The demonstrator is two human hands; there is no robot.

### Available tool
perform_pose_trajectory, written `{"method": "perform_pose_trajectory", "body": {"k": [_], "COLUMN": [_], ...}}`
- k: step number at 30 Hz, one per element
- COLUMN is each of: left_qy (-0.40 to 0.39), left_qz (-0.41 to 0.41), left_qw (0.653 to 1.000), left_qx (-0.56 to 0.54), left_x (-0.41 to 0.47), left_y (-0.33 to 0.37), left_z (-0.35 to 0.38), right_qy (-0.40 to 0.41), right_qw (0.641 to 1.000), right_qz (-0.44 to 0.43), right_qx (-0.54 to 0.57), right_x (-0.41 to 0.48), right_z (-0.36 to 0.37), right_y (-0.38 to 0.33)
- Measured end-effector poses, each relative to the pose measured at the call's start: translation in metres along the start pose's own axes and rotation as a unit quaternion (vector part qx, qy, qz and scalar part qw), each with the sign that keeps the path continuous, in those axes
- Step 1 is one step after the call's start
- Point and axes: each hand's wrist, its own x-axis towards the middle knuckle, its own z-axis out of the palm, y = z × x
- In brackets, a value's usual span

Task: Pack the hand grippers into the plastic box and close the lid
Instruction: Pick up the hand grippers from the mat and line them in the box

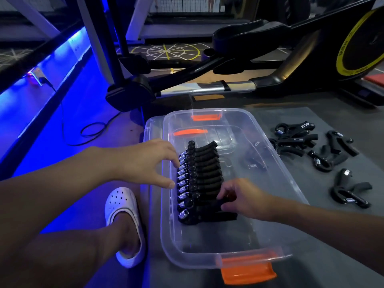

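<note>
a grey mat lay under everything. on it stood the clear plastic box, open-topped, its long axis running away from the person. what looked like the lid showed at the box's far-left corner, well beyond both hands.

inside, a row of hand grippers stood packed along that same long axis, with springs on the left-hand side and handles on the right-hand side. loose hand grippers lay scattered on the mat, outside the box wall, to the right of and beyond the right hand.

the left hand hovered with fingers loosely curved, grasping nothing, its tips right at the springs; whether they touched, i cannot tell. the right hand had its fingers curled round a handle of the nearest gripper, at the row's near end, directly left of that grip.

judging from this, the next fetch would fall to the right hand, the nearer one to the loose pile, reaching right and away over the wall.
</note>
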Motion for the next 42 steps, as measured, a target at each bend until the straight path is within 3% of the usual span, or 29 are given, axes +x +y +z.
{"method": "perform_pose_trajectory", "body": {"k": [20, 31, 42], "left_qy": [0.006, 0.001, -0.066], "left_qz": [0.031, 0.025, -0.041], "left_qw": [0.999, 1.0, 0.997], "left_qx": [-0.004, -0.001, -0.013], "left_x": [0.005, 0.003, -0.005], "left_y": [-0.012, -0.013, -0.006], "left_z": [0.005, 0.006, 0.001], "right_qy": [-0.005, -0.003, -0.005], "right_qw": [0.985, 0.985, 0.987], "right_qz": [-0.001, -0.015, -0.014], "right_qx": [-0.17, -0.172, -0.162], "right_x": [0.016, 0.017, 0.018], "right_z": [0.022, 0.028, 0.034], "right_y": [0.023, 0.032, 0.035]}}
